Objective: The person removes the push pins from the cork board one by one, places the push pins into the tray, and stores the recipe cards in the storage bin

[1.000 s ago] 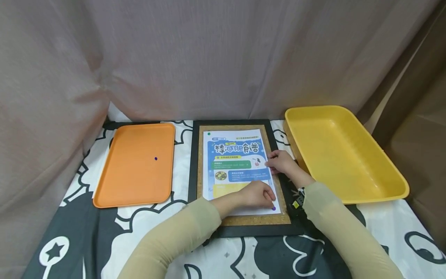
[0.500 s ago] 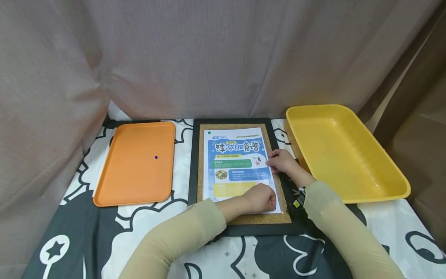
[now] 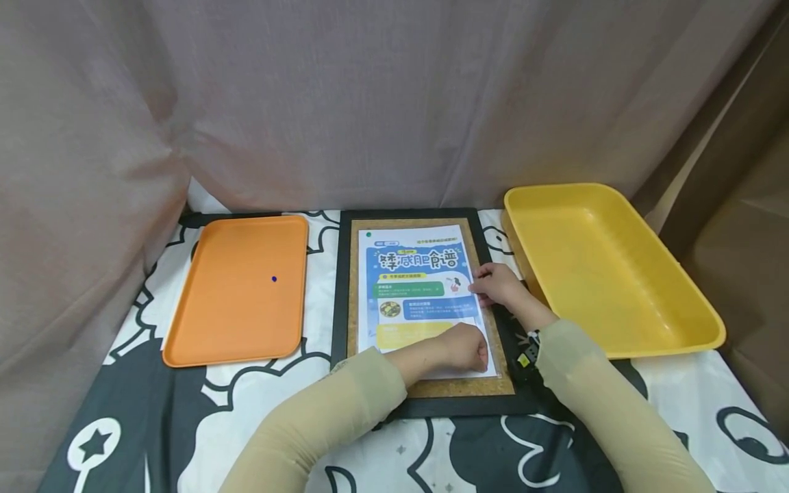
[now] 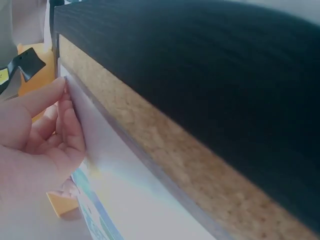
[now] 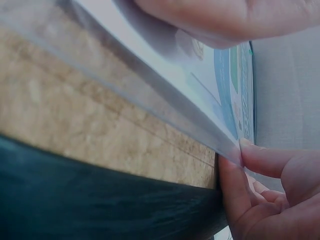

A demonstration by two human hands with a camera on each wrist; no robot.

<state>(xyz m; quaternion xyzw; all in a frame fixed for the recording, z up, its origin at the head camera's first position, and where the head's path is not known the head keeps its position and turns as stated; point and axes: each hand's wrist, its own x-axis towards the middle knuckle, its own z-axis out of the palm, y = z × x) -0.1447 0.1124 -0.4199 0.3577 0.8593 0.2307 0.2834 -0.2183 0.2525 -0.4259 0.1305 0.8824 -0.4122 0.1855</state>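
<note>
A printed poster (image 3: 419, 263) in a clear plastic cover (image 5: 165, 112) lies on a cork board (image 3: 504, 383) framed in black. My left hand (image 3: 461, 347) is at the poster's lower right corner, thumb and fingertips brought together there around a small purple pushpin that the fingers now hide. With thumb and index finger my right hand (image 3: 502, 287) pinches the right edge of the plastic cover, which lifts a little off the cork in the right wrist view. A green pushpin (image 3: 368, 234) sits at the poster's upper left corner.
Left of the board lies an orange tray (image 3: 237, 322) bearing one small dark blue pin (image 3: 274, 279). A deep yellow bin (image 3: 610, 274) stands to the right, close to the right forearm. Behind hangs a grey curtain (image 3: 345, 103); a patterned cloth (image 3: 271, 404) covers the table.
My left hand has turned and curled further over the lower right corner, covering the purple pushpin seen at its fingertips before. My right hand keeps its place on the cover's edge.
</note>
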